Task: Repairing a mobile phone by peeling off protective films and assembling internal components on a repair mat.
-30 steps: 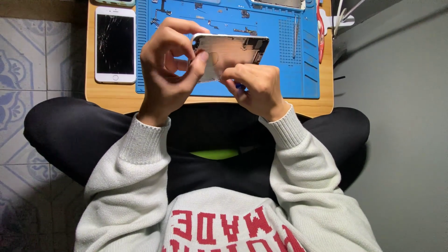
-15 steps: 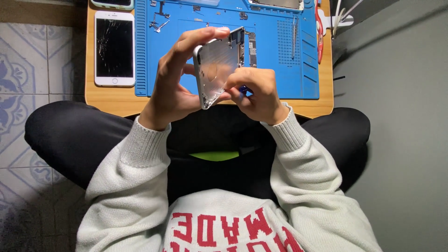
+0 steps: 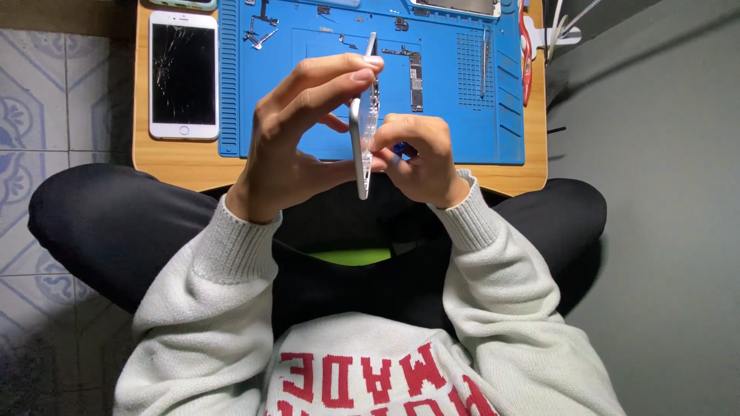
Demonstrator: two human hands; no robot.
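Both hands (image 3: 351,135) pinching an edge-on phone housing (image 3: 364,131) above the blue mat (image 3: 462,115), cracked phone (image 3: 183,75) at ten o'clock.

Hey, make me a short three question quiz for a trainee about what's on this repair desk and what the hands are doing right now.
1. True or false: the phone housing lies flat on the blue mat.
2. Which hands touch the housing? A left only, B right only, C both.
3. Fill in: the white phone left of the mat has a ______ screen.

Key:
1. False. It is held edge-on above the mat.
2. C. The left hand grips its top and side; the right hand works at its other face.
3. Cracked.
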